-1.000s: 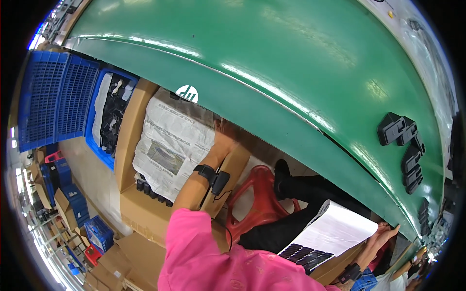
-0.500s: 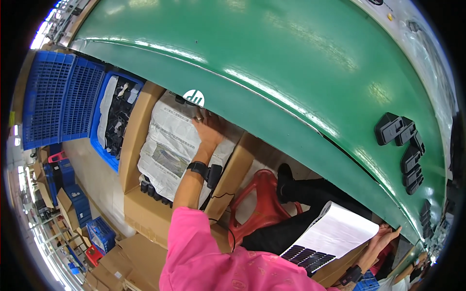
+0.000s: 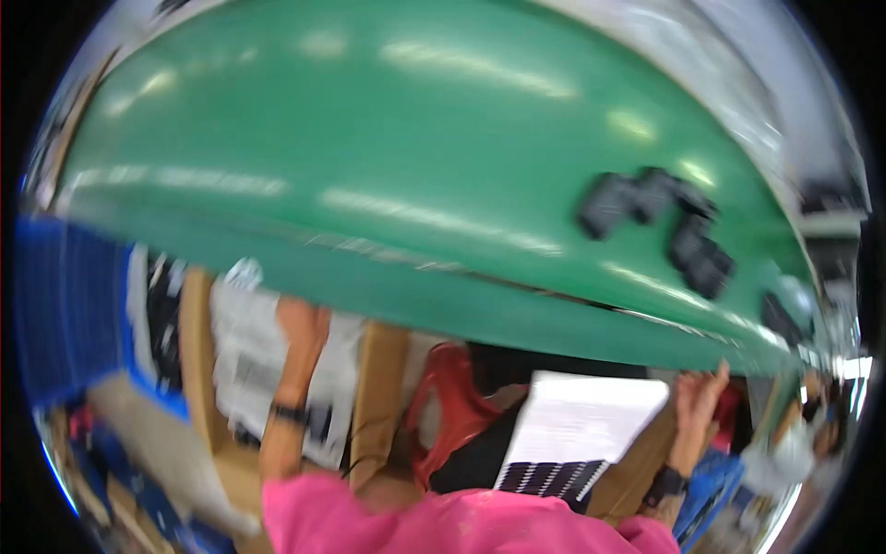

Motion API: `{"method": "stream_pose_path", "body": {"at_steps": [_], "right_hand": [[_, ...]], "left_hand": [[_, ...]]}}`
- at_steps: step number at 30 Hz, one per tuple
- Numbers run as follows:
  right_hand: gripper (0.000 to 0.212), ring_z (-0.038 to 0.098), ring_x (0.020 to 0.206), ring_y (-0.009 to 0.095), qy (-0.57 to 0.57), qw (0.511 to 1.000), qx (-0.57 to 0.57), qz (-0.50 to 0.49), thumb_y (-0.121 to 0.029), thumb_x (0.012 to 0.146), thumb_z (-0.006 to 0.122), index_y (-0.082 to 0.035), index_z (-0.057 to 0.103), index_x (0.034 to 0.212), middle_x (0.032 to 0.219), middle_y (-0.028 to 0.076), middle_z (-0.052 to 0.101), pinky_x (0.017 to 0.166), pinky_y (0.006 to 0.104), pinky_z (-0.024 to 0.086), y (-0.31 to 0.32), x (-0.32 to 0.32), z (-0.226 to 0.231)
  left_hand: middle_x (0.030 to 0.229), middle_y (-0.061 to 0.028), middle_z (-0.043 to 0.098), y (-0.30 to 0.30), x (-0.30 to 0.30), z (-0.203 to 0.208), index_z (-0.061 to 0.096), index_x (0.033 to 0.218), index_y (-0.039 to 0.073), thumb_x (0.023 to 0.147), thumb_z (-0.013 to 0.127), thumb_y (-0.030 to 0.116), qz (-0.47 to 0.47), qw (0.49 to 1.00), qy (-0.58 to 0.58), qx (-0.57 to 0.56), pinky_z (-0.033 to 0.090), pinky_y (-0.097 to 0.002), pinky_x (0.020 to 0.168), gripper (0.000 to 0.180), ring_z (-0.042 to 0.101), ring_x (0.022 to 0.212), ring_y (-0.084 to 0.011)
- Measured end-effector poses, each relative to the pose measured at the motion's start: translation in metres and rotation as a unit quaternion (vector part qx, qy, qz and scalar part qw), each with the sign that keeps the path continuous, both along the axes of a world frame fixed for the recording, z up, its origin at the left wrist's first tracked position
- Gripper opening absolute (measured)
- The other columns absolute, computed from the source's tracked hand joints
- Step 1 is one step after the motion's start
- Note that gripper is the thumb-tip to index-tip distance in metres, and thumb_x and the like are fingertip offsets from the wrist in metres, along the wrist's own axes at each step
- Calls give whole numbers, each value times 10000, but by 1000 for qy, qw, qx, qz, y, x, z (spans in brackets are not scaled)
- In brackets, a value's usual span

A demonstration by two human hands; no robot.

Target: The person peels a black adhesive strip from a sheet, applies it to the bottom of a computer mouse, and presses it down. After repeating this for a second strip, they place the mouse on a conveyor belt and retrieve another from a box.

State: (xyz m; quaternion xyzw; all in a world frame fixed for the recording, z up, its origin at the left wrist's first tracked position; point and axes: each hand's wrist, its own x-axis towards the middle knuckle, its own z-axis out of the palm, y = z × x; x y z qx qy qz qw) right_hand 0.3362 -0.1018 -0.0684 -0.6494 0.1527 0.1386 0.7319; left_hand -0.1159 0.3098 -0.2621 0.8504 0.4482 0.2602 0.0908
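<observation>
My left hand reaches into an open cardboard box over a white printed sheet of packing material. Its fingers are blurred and partly hidden by the bench's front edge. Next to that same edge, at the right, my right hand is raised with fingers stretched apart, holding nothing I can see. A white sheet with rows of black shapes lies over my lap, close to the right hand. Several black plastic parts sit on the green bench top.
A red plastic stool stands under the bench, right of the box. Blue crates are at the left, one with black parts. At the lower right is another blue crate, with a person in light clothing beyond.
The view has swung right and blurred, so the bench parts appear farther left. My right hand has lifted and stands more upright, fingers spread. The left hand is still in the box.
</observation>
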Motion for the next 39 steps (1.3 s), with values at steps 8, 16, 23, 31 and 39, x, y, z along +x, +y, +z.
{"method": "stream_pose_path", "body": {"at_steps": [8, 16, 23, 31, 39], "right_hand": [[449, 595, 648, 151, 26, 991, -66, 117, -532, 894, 535, -95, 522, 995, 835, 34, 607, 565, 260, 483, 9, -22, 17], [187, 595, 719, 207, -514, 698, -363, 342, -39, 799, 655, 12, 628, 977, 860, 118, 620, 631, 295, 479, -14, -146, 44], [370, 557, 702, 239, -428, 734, -392, 354, -58, 742, 739, 31, 626, 1083, 868, 117, 576, 604, 312, 466, -66, -206, 14], [321, 590, 711, 248, -428, 714, -412, 372, -42, 736, 732, 33, 621, 1028, 852, 115, 580, 606, 328, 483, -57, -213, 6], [97, 572, 630, 194, -286, 839, -273, 373, -2, 814, 646, -12, 550, 816, 765, 97, 567, 555, 277, 459, -71, -205, 17]], "left_hand": [[1081, -226, 578, -97, 170, 275, 505, 1106, -49, 762, 716, 147, -267, 951, -157, 26, 478, -427, 813, 449, 569, 914, -403], [1053, -236, 600, -27, 279, 230, 459, 1278, 36, 886, 524, 490, -202, 969, 89, 114, 500, -468, 742, 603, 616, 903, -401], [1117, -202, 566, -148, 214, 266, 423, 1259, 43, 897, 553, 354, -309, 661, -446, -518, 539, -332, 689, 495, 644, 806, -271], [1241, -211, 468, -295, 183, 201, 285, 1340, 40, 768, 583, 107, -296, 411, -386, -771, 474, -397, 904, 648, 578, 1047, -310], [1250, -216, 469, -296, 187, 208, 250, 1306, 105, 829, 582, 103, -268, 455, -356, -771, 519, -412, 846, 582, 616, 931, -304]]}}
